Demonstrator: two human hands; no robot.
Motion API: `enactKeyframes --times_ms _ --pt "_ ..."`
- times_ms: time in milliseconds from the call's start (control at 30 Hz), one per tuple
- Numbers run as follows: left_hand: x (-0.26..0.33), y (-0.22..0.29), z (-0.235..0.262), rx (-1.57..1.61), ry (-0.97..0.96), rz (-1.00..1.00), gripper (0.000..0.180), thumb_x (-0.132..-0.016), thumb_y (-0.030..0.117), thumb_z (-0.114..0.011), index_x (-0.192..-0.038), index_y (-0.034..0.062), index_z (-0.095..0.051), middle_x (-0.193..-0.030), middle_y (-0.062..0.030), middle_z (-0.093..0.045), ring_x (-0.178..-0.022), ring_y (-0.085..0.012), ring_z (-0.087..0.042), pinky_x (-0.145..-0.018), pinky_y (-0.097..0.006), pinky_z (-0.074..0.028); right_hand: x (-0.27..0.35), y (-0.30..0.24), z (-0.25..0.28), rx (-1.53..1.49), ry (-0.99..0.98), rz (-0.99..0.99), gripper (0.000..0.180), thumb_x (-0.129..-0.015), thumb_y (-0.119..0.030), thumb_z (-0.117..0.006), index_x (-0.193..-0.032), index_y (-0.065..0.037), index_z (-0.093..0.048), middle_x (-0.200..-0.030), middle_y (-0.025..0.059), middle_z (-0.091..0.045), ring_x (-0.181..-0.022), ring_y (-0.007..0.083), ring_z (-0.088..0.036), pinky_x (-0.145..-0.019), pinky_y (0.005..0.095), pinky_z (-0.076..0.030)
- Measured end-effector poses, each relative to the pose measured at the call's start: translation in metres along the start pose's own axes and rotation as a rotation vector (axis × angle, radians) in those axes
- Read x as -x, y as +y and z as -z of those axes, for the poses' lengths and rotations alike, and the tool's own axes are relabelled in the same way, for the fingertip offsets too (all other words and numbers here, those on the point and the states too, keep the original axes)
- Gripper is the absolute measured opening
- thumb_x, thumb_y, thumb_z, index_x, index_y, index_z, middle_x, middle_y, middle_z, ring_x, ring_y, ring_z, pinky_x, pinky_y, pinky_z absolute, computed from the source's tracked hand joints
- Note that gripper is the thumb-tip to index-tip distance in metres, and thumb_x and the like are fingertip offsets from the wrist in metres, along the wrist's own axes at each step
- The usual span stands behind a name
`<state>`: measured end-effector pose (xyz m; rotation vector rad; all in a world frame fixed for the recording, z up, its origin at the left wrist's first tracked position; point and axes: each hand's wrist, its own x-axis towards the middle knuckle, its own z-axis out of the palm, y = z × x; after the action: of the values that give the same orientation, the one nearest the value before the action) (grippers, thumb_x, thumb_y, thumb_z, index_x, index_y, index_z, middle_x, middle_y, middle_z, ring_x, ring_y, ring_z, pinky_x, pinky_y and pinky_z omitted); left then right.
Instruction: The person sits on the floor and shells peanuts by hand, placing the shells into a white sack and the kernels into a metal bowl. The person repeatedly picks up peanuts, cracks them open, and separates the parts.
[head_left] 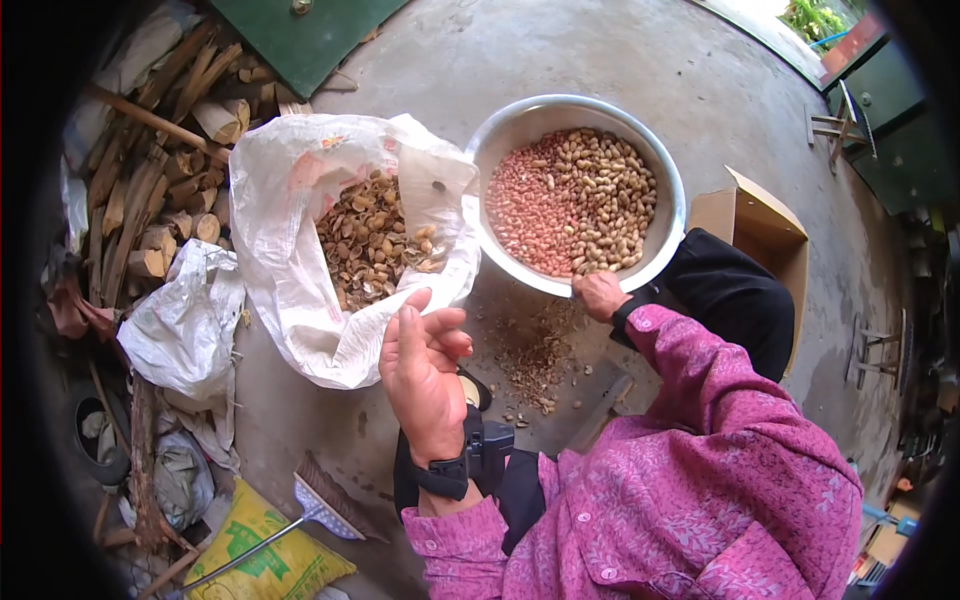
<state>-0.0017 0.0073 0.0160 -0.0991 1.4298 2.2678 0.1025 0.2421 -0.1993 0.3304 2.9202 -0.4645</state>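
A wide metal basin [672, 170] stands on the floor in front of me. Shelled pink peanut kernels [530, 205] fill its left part, and unshelled peanuts [610, 190] its right part. At the basin's near rim is my right hand [600, 295], its fingers curled in by the unshelled peanuts; what they hold, if anything, is hidden. My left hand [425, 385] is raised palm up beside the near edge of a white woven sack [280, 240]. Its thumb is stretched out, the fingers loosely bent and apart, with nothing seen in them. Empty peanut shells [365, 240] lie in the open sack.
Shell crumbs [540, 365] are scattered on the concrete floor between the sack and basin. An open cardboard box [765, 230] stands right of my knee. Split firewood [150, 190] is piled at the left, with a brush [325, 510] and a yellow sack [260, 550] at the lower left.
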Motion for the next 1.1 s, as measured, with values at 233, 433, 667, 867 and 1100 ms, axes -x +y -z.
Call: enactKeyframes --times_ms 233,433,667,867,1100 --pt "0.0 0.001 0.0 0.012 -0.011 -0.017 0.032 -0.093 0.028 -0.048 -0.108 0.0001 -0.053 -0.075 -0.009 -0.063 -0.056 -0.0108 -0.055 -0.053 -0.023 -0.045 0.048 -0.047 -0.032 0.028 -0.167 0.049 0.011 -0.071 -0.009 -0.053 -0.069 -0.002 -0.061 -0.064 0.0188 -0.061 -0.061 0.032 -0.063 -0.055 0.0413 -0.049" --pt "-0.002 -0.004 0.002 0.006 -0.033 -0.002 0.032 -0.092 0.028 -0.049 -0.107 -0.0001 -0.054 -0.076 -0.0096 -0.064 -0.056 -0.0109 -0.056 -0.053 -0.022 -0.045 0.089 -0.071 -0.086 -0.014 -0.155 0.194 0.016 -0.065 -0.014 -0.057 -0.07 -0.001 -0.049 -0.054 0.0162 -0.055 -0.055 0.0301 -0.06 -0.048 0.0423 -0.045" --pt "-0.003 -0.011 -0.011 -0.026 -0.055 0.047 0.03 -0.093 0.026 -0.048 -0.107 0.0006 -0.054 -0.077 -0.0091 -0.063 -0.057 -0.0099 -0.055 -0.055 -0.021 -0.046 0.057 -0.052 -0.047 -0.364 -0.439 -0.018 0.052 -0.066 -0.049 -0.066 -0.094 -0.005 -0.061 -0.093 0.02 -0.061 -0.09 0.0343 -0.059 -0.076 0.0427 -0.047" --pt "-0.002 -0.014 -0.003 -0.06 -0.015 0.057 0.031 -0.094 0.026 -0.045 -0.11 -0.0003 -0.051 -0.078 -0.0095 -0.063 -0.058 -0.0106 -0.055 -0.054 -0.022 -0.045 0.023 -0.004 -0.077 -0.083 -0.051 -0.164 0.027 -0.073 -0.016 -0.054 -0.097 -0.009 -0.062 -0.1 0.0176 -0.056 -0.088 0.0334 -0.056 -0.076 0.0453 -0.046" --pt "-0.016 -0.027 -0.024 -0.056 -0.085 0.089 0.031 -0.094 0.024 -0.045 -0.109 -0.0023 -0.05 -0.077 -0.0106 -0.063 -0.056 -0.0115 -0.055 -0.053 -0.023 -0.047 0.03 0.024 -0.116 0.067 -0.286 -0.084 0.02 -0.069 -0.024 -0.06 -0.076 -0.007 -0.068 -0.079 0.014 -0.064 -0.069 0.029 -0.064 -0.06 0.0398 -0.052"
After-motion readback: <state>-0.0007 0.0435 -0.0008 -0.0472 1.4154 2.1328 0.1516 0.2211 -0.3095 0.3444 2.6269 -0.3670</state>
